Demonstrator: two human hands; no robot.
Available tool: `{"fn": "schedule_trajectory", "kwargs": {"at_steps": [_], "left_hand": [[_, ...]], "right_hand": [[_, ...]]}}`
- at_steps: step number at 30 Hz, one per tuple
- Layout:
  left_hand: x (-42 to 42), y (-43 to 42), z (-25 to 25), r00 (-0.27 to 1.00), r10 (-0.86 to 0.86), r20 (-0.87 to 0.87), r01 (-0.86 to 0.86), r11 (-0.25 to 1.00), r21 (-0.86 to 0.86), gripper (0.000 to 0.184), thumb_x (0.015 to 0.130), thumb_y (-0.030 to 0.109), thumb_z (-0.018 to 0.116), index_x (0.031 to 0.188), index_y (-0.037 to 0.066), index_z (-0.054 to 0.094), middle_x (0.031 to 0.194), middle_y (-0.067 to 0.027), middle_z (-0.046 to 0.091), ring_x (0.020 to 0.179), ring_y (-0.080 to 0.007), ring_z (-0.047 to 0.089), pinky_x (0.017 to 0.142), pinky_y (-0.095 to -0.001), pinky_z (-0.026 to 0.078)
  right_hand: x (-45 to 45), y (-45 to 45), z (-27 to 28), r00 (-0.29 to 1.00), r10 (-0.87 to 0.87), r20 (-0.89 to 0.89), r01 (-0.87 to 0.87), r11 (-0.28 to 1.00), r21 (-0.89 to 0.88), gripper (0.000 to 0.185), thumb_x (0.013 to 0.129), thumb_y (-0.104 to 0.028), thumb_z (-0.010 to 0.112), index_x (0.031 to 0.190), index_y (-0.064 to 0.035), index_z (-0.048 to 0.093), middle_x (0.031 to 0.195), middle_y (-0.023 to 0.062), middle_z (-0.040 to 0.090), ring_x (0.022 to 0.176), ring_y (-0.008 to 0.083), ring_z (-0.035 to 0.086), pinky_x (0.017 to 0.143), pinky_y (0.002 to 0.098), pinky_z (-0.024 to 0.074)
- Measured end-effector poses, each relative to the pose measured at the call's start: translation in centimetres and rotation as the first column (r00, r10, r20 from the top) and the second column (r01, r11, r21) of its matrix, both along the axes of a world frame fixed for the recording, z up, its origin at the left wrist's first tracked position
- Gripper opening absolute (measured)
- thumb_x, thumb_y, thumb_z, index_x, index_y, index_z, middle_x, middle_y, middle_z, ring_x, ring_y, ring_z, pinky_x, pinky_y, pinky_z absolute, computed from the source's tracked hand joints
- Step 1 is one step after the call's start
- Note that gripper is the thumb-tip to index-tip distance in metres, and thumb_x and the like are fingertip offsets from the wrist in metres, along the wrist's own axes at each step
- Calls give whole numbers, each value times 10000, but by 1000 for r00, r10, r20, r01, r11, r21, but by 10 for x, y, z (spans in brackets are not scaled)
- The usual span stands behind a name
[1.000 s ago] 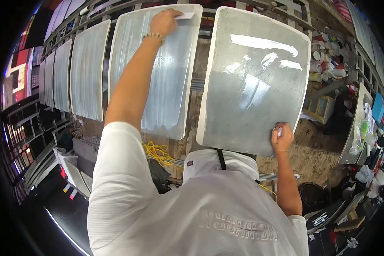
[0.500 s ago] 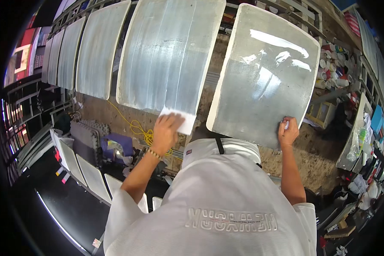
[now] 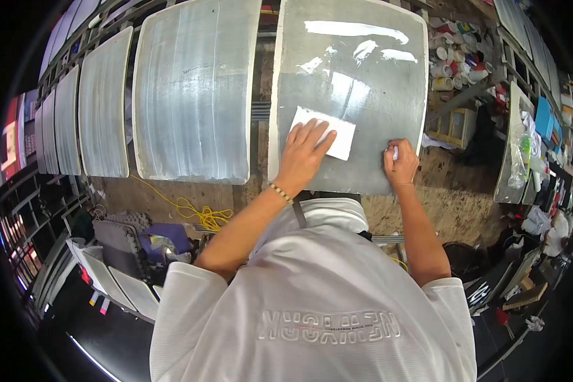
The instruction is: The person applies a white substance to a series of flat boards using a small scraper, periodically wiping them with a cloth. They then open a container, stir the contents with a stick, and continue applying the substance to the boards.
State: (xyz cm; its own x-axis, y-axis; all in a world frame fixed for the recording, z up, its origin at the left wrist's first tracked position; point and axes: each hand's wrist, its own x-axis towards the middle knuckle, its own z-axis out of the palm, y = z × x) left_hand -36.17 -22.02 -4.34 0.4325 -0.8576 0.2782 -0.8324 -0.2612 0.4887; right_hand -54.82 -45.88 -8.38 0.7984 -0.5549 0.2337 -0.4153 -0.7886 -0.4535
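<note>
My left hand (image 3: 304,158) is over the large grey panel in front of me, its fingers lying on top of a white rectangular sheet (image 3: 341,136). The thumb side and the sheet's underside are hidden. The panel (image 3: 375,114) has a pale rim and carries white paste streaks (image 3: 356,29) and patches on its far half. Near the panel's right front edge is my right hand (image 3: 402,169), its fingers curled round a small whitish thing (image 3: 395,153). Most of that thing is covered by the fingers.
Left of my panel stands another streaked panel (image 3: 194,95), with several more in a row beyond. Used cups (image 3: 455,57) lie heaped at the right behind a wooden frame (image 3: 458,126). A yellow cable (image 3: 210,216) coils on the floor, near a purple container (image 3: 165,239).
My left hand has carried the white sheet from the neighbouring panel's front edge rightward onto the panel before me. The view has shifted right. My right hand stays closed near the panel's edge.
</note>
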Motion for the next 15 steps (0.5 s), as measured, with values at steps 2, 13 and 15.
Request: {"fn": "schedule_trajectory", "kwargs": {"at_steps": [2, 13, 15], "left_hand": [[-19, 2, -11, 995, 92, -32, -88, 991, 103, 436, 847, 23, 586, 1270, 95, 662, 1374, -110, 589, 1328, -324, 511, 1120, -525, 375], [111, 72, 39, 993, 59, -98, -47, 992, 120, 366, 846, -30, 569, 1158, 71, 733, 1158, -147, 730, 1087, -328, 675, 997, -456, 502], [221, 46, 42, 980, 154, 123, -167, 980, 104, 348, 873, -45, 531, 1130, 61, 739, 1167, -158, 732, 1063, -325, 696, 966, -439, 534]], "right_hand": [[-1, 2, 2, 1000, 1, 15, -2, 1000, 20, 74, 802, -107, 635, 873, -87, 630, 832, 99, 639, 732, 336, 646, 653, 437, 519], [0, 2, 0, 999, 10, 51, -13, 999, 50, 90, 778, -119, 629, 857, -77, 620, 807, 117, 625, 718, 349, 631, 647, 436, 510], [1, 2, 1, 999, 7, 39, -8, 999, 48, 90, 781, -118, 626, 859, -74, 621, 805, 121, 625, 719, 351, 633, 645, 435, 510]]}}
